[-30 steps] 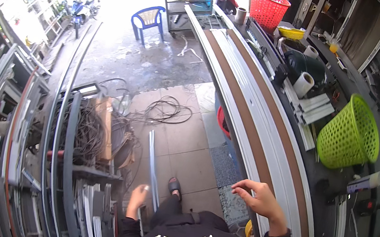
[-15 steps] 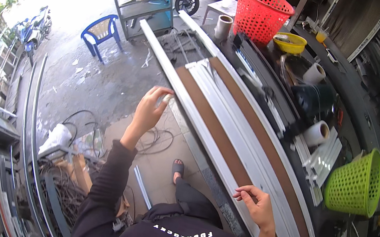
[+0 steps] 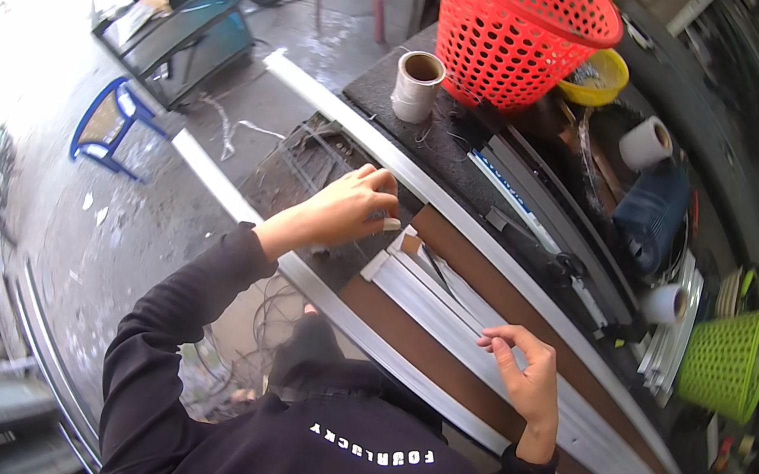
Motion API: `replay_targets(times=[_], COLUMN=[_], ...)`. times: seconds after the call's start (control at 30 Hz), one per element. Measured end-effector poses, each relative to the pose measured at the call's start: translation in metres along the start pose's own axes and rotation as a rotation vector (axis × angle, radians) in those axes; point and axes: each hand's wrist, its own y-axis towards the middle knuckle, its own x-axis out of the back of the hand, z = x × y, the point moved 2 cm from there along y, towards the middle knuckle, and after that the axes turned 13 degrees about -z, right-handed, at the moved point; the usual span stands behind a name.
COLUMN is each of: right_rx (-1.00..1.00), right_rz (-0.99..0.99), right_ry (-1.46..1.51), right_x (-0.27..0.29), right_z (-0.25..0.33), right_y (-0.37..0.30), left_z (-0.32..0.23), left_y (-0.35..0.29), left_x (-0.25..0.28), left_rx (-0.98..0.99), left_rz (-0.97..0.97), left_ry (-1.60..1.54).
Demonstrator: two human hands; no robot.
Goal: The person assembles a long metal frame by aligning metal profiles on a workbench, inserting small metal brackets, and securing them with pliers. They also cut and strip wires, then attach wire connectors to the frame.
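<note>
Long white-silver metal profiles [image 3: 446, 322] lie side by side over a brown surface [image 3: 404, 328]. My left hand [image 3: 357, 205] hovers over their far end with its fingers curled. A small pale piece or wrap [image 3: 391, 225] shows at its fingertips; I cannot tell whether it is held. My right hand [image 3: 529, 370] is above the middle profiles, thumb and forefinger drawn together. Whatever is between them, if anything, is too small to make out. A thin dark strip [image 3: 452, 285] runs along the profiles between my hands.
Beyond the outer long rail [image 3: 366, 138] stand a roll of wrap [image 3: 417, 87], a red basket [image 3: 516, 38], a yellow bowl [image 3: 598, 78] and a green basket [image 3: 725, 359]. A blue chair [image 3: 120, 125] and a metal cart [image 3: 173, 28] are at far left.
My view and body have turned and shifted toward the profiles' far end. My left hand has moved from beside the near rail to over the far end. My right hand stays pinched.
</note>
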Motion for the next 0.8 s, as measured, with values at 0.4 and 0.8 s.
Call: replay_targets(times=[0.4,0.8], right_rx=[-0.040,-0.028], right_rz=[-0.606,-0.825], right_ry=[-0.250,-0.254], right_x=[-0.125,-0.140], right_z=[0.023,-0.016], right_y=[0.063,0.102], left_z=[0.037,0.070], left_y=[0.021,0.049], left_x=[-0.005,-0.002], left_rx=[-0.367,-0.716], left_rz=[0.334,0.301], left_ry=[-0.094,-0.087])
